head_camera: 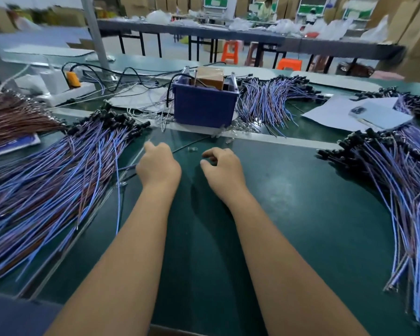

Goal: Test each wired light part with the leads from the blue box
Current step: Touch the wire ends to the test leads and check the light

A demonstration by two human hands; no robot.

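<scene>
Two hands hover mid-surface, near the blue box (205,105). Left hand (159,166) curls its fingers, apparently pinching a wired light part (118,190) beside the left pile (58,175); grip hidden. Right hand (222,169) is loosely curled, empty. Parts look light, floppy, tangle-prone: grab near the stiff black end, not mid-wire.

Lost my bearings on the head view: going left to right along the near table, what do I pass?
Left pile of blue-wired parts → left hand → right hand → right pile of blue-wired parts.
</scene>
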